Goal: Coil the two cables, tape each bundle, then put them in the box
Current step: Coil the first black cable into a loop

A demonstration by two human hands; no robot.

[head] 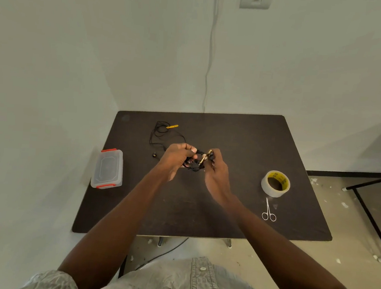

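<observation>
Grey button shirt (197, 281) at bottom edge, both bare forearms reach out over dark table (236, 216). Scissors (269, 211) lie near the right front, tape roll (275, 183) just beyond them, untouched. Mid-table, both hands work one black cable bundle (194, 165) held just above the surface: left hand (175, 159) closed around the coil's left side, fingers curled over the loops; right hand (217, 171) pinching the end with the gold plug (205, 158) against the coil. Step in hand looks like finishing the first coil, tucking the plug end in. To do it well: keep the left grip firm so loops don't spring apart, lay the plug flat along the coil, not poking out, and leave one side of the bundle free for tape. Clear lidded box (108, 168) with red clips sits at the left edge, lid on; it will need opening later. Farther back, second cable (158, 135) lies loose and uncoiled with a yellow tag (172, 126), a small black end (154, 154) near the left hand. Nothing taped yet, as far as can be seen.
</observation>
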